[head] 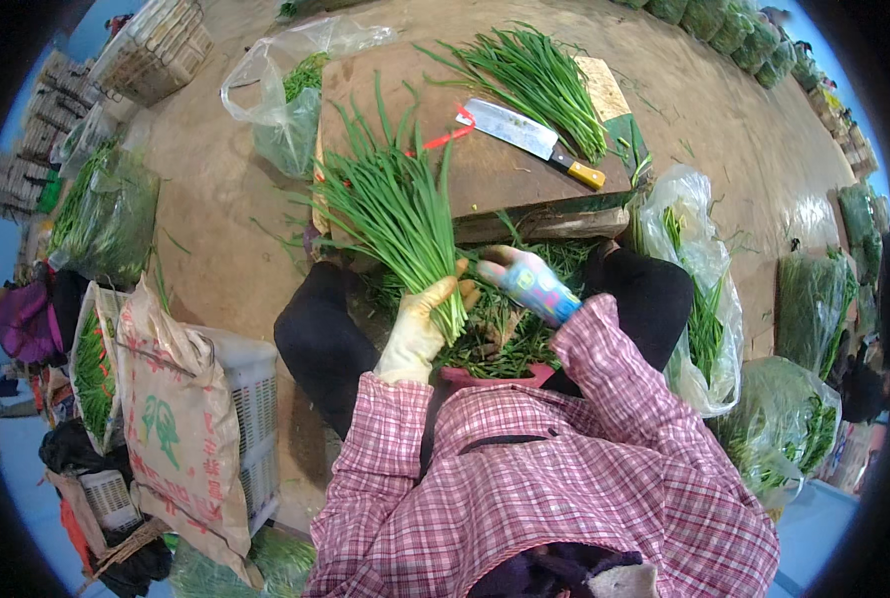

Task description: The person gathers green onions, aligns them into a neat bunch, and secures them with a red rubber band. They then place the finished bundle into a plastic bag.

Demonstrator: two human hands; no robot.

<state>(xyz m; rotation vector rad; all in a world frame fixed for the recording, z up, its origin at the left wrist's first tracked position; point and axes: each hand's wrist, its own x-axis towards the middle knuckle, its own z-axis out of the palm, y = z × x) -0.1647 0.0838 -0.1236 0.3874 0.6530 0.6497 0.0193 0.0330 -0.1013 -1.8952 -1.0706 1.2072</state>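
Observation:
My left hand [424,314], in a pale glove, grips a bunch of green Chinese chives [396,202] near the stem ends, its leaves fanning out over the board's near left part. Just right of it is my right hand [519,276], in a patterned glove, fingers apart and holding nothing. Below the hands, a pink basin [538,375] contains loose green trimmings [519,357]. On the wooden board [392,75] lie a cleaver [516,131] with a black and yellow handle, a red tie [448,138] touching its blade tip, and a second bunch of chives [549,82].
A plastic bag of greens [288,119] stands left of the board, and another bag [703,299] lies beside my right knee. White plastic crates [254,418] and a printed sack [179,441] are at left. A person in purple [26,321] is at the far left. Bagged greens line the right.

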